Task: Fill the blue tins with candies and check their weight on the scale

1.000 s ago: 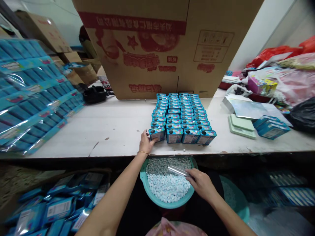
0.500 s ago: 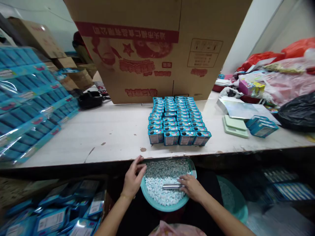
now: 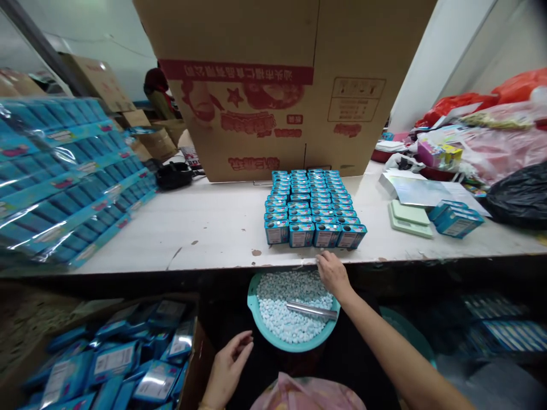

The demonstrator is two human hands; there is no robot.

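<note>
A teal basin (image 3: 267, 336) full of small pale candies sits on the lap, below the table edge. The metal tube (image 3: 311, 310) lies on the candies, touched by neither hand. My right hand (image 3: 333, 275) is at the table's front edge, just below the rows of blue tins (image 3: 327, 234); its fingers are bent together, and anything between them is too small to make out. Left of and below the basin, my left hand (image 3: 233, 359) hangs with its fingers loosely curved and thumb apart, holding nothing.
A large cardboard box (image 3: 260, 114) stands behind the tins. Wrapped blue packs (image 3: 77, 182) are stacked at left, above a carton of loose blue packs (image 3: 115, 359). A pale green scale (image 3: 410, 219) and bags lie at right. Another person (image 3: 157, 94) is in the back.
My right hand has let go of the metal tube and moved up to the table edge. My left hand has left the basin's rim and moved down. The view has shifted left.
</note>
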